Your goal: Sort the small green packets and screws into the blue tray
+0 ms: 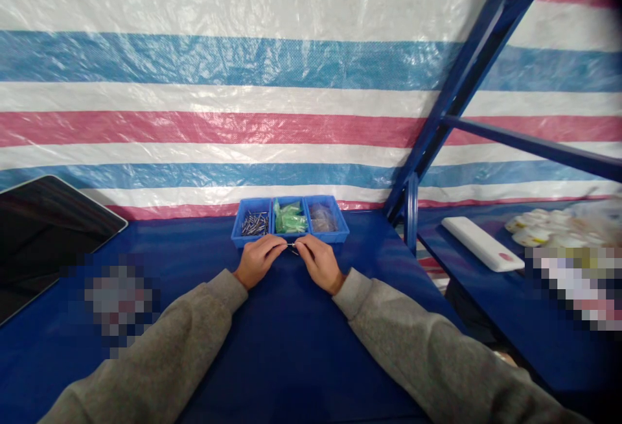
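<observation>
Just in front of three blue bins, my left hand [261,259] and my right hand [321,264] meet, fingertips pinched on a small thin metal piece [290,244] that spans the gap between them. Its exact kind is too small to make out. Short silvery metal pins or screws [255,223] fill the left blue bin [238,228]. In the middle bin [290,238] lie green plastic packets [290,218]. The right bin [343,220] holds clear plastic bags [322,218].
A dark-screened tablet or monitor [43,236] lies at the left. A blurred patch [119,297] covers something beside it. Blue metal framing [451,93] rises at the right. On another blue table [490,294] are a white oblong box [481,244] and several white round items [539,226]. Striped sheeting [218,100] hangs behind.
</observation>
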The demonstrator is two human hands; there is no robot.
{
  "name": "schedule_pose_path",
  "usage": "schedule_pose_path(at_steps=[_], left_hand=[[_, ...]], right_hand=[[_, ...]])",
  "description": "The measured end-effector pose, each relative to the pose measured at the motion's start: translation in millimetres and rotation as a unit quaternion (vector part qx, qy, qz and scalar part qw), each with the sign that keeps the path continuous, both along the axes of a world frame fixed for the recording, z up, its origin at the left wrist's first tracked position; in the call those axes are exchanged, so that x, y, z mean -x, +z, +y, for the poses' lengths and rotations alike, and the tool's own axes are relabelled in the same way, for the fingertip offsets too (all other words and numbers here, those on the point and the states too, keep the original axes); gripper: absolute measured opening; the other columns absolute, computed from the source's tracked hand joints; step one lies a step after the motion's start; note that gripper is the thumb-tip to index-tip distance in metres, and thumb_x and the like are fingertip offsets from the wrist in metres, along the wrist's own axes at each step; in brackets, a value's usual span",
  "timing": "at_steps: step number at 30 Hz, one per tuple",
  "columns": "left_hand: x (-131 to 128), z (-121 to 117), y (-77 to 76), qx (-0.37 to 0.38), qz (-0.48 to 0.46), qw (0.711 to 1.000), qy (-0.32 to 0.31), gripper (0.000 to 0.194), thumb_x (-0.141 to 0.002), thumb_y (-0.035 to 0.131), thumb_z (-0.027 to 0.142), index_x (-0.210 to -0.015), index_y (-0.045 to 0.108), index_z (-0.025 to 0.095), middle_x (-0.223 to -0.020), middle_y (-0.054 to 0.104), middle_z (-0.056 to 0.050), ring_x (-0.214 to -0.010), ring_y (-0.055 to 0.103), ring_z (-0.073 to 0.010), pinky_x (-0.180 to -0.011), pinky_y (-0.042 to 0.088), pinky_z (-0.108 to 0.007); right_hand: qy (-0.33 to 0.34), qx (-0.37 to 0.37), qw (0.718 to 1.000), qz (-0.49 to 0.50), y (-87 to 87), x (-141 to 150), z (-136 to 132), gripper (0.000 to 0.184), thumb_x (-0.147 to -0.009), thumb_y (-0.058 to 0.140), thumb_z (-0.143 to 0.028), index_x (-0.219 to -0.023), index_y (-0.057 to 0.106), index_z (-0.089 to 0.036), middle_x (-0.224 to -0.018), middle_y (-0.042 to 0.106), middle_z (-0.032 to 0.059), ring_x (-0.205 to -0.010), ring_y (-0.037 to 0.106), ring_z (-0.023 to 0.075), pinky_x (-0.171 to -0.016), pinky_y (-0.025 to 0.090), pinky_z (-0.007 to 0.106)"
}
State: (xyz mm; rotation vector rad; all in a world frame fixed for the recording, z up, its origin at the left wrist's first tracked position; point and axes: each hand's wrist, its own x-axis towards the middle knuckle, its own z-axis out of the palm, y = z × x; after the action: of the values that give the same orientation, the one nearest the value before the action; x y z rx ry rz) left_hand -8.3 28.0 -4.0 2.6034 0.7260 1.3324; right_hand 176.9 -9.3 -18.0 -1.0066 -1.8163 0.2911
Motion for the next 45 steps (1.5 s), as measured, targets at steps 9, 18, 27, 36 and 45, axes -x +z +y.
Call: schedule_pose_path(at_steps=[9, 18, 27, 36, 45], left_hand=[[-0.5, -1.5, 1.4, 0.003, -0.005, 1.0, 0.002, 0.01, -0.085, 0.057, 0.016, -0.094, 0.063, 0.016, -0.087, 0.067, -0.004, -0.08, 0.063, -0.013, -0.075, 0.05, -0.025], [-0.4, -0.5, 2.5, 0.003, -0.005, 1.0, 0.001, 0.009, -0.086, 0.056, 0.016, -0.092, 0.063, 0.016, -0.085, 0.067, -0.004, -0.078, 0.062, -0.0131, -0.074, 0.05, -0.025], [-0.9, -2.1, 2.6, -0.001, -0.004, 1.0, 0.012, 0.009, -0.086, 0.056, 0.019, -0.092, 0.063, 0.017, -0.085, 0.068, -0.004, -0.078, 0.063, -0.013, -0.073, 0.051, -0.025], [0.4, -2.0, 3.0, 0.005, 0.009, 1.0, 0.012, 0.01, -0.087, 0.054, 0.019, -0.089, 0.063, 0.016, -0.085, 0.068, -0.005, -0.076, 0.063, -0.0128, -0.07, 0.05, -0.023], [0.2, -7.2, 5.8, -0.01, -0.022, 0.999, 0.026, 0.009, -0.084, 0.057, 0.018, -0.091, 0.063, 0.016, -0.08, 0.067, -0.004, -0.062, 0.059, -0.0102, -0.062, 0.049, -0.022]], right_hand=[[-0.002, -0.004, 1.0, 0.017, 3.2, 0.7, -2.1, 0.019, -0.093, 0.041, -0.027, -0.095, 0.058, -0.019, -0.087, 0.064, 0.0054, -0.08, 0.061, 0.0166, -0.076, 0.047, 0.027], [-0.012, 0.008, 1.0, 0.02, 2.2, 0.8, -2.9, 0.019, -0.093, 0.043, -0.029, -0.096, 0.058, -0.019, -0.088, 0.065, 0.0051, -0.082, 0.061, 0.0168, -0.077, 0.046, 0.028], [-0.005, 0.002, 1.0, 0.007, 2.3, 0.1, -1.4, 0.022, -0.094, 0.04, -0.028, -0.091, 0.06, -0.019, -0.083, 0.065, 0.0049, -0.076, 0.061, 0.0164, -0.073, 0.046, 0.027], [-0.013, 0.007, 0.999, 0.033, 1.4, 1.6, -3.1, 0.019, -0.092, 0.043, -0.03, -0.092, 0.059, -0.019, -0.082, 0.065, 0.0041, -0.074, 0.062, 0.0158, -0.071, 0.047, 0.026], [-0.002, -0.005, 1.0, 0.012, 4.5, 0.6, -4.0, 0.022, -0.093, 0.04, -0.028, -0.092, 0.06, -0.019, -0.085, 0.066, 0.0053, -0.078, 0.062, 0.0166, -0.074, 0.047, 0.027]])
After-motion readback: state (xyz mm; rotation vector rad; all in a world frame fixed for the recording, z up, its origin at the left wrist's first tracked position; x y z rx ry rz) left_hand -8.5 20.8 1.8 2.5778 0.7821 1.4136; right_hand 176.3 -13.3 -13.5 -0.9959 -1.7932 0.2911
